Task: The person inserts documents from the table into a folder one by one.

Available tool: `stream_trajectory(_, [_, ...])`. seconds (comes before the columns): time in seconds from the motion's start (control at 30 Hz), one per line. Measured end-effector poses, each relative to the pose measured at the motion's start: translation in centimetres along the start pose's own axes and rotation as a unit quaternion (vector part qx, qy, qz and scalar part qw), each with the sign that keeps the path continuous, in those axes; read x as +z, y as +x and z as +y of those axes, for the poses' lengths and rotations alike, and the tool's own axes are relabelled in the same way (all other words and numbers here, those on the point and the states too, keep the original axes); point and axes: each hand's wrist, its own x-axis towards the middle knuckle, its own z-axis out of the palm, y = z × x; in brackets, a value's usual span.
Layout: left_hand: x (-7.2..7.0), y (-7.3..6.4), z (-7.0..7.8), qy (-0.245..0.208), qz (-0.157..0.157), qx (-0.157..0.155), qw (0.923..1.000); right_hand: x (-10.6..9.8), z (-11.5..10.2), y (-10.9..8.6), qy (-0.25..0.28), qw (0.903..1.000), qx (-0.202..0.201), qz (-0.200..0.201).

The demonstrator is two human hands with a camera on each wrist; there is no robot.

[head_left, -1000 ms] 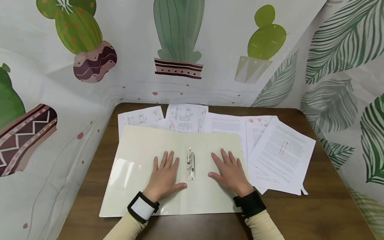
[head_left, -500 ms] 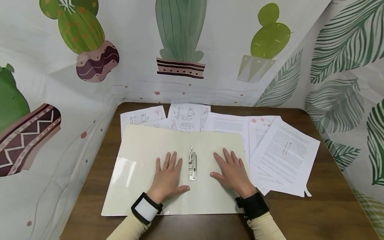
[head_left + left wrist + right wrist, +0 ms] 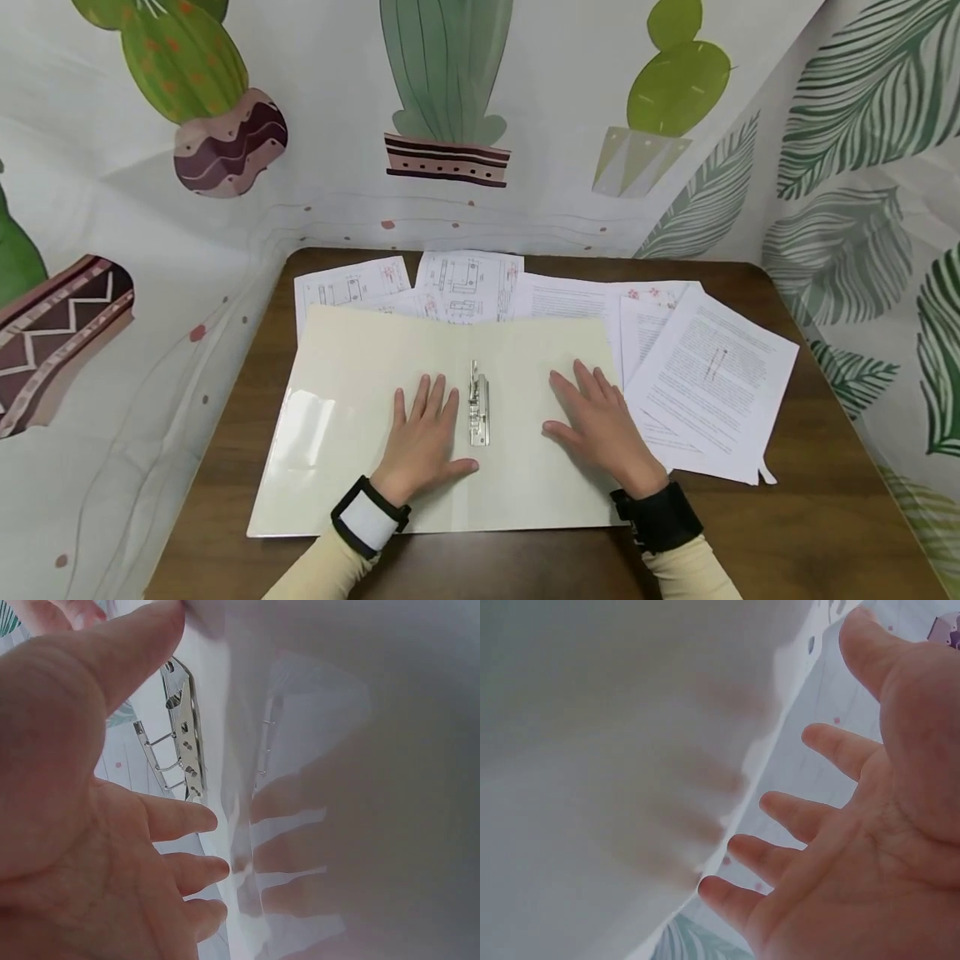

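A cream binder (image 3: pixel 345 358) lies spread flat on the table, with a metal clip mechanism (image 3: pixel 479 408) near its middle. To the left of the clip is my left hand (image 3: pixel 422 446), fingers straight and spread over the left cover. My right hand (image 3: pixel 603 429) is stretched out over the right cover, its fingers also apart. In the left wrist view the clip (image 3: pixel 187 739) stands beyond the thumb and the fingers are mirrored in the glossy cover. The right wrist view has the right fingers (image 3: pixel 761 859) beside the pale cover (image 3: pixel 592 750). Neither hand holds anything.
Drawing sheets (image 3: pixel 476 283) stick out behind the binder on the brown table (image 3: pixel 832 517). Printed pages (image 3: pixel 712 387) overlap at the right, beside the binder's edge. A cactus-patterned cloth (image 3: pixel 322 125) hangs behind the table.
My right hand has shifted slightly to the right over the cover. The left hand stays nearly in place on the binder, and the head view has moved a little.
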Motion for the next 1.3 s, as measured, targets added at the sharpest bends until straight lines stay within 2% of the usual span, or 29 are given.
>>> stream_trajectory(0.17, [-0.1,0.0,0.0,0.003,0.001,0.002,1.0000,-2.9,2.0,-0.5,0.009,0.9996,0.001,0.025])
stream_trajectory(0.27, [-0.2,0.0,-0.1,-0.003,0.001,0.001,1.0000,-5.0,4.1,-0.7,0.014,0.9990,0.013,0.041])
stream_trajectory(0.47, [-0.4,-0.2,-0.2,-0.010,-0.008,-0.004,0.9999,-8.4,10.2,-0.4,0.055,0.9944,0.089,0.015])
stream_trajectory(0.6, [-0.6,-0.4,-0.4,-0.007,-0.013,-0.007,0.9999,-9.8,14.7,-0.3,0.060,0.9871,0.146,0.027])
stream_trajectory(0.77, [-0.9,-0.4,-0.7,-0.013,-0.010,-0.009,0.9998,-10.7,19.9,-0.5,0.061,0.9700,0.232,0.041])
stream_trajectory(0.93, [-0.9,-0.5,-1.0,-0.016,-0.010,-0.012,0.9998,-11.3,23.8,-1.0,0.045,0.9581,0.281,0.033])
stream_trajectory(1.13, [-0.9,-0.6,-0.9,-0.015,-0.006,-0.015,0.9998,-11.5,26.2,-1.6,0.024,0.9455,0.325,-0.011])
stream_trajectory(1.23, [-1.0,-0.7,-0.8,-0.017,-0.001,-0.012,0.9998,-11.6,26.9,-2.1,0.012,0.9464,0.321,-0.033])
stream_trajectory(1.3, [-1.0,-0.8,-0.7,-0.022,0.003,-0.010,0.9997,-11.7,27.2,-2.6,0.007,0.9491,0.313,-0.033])
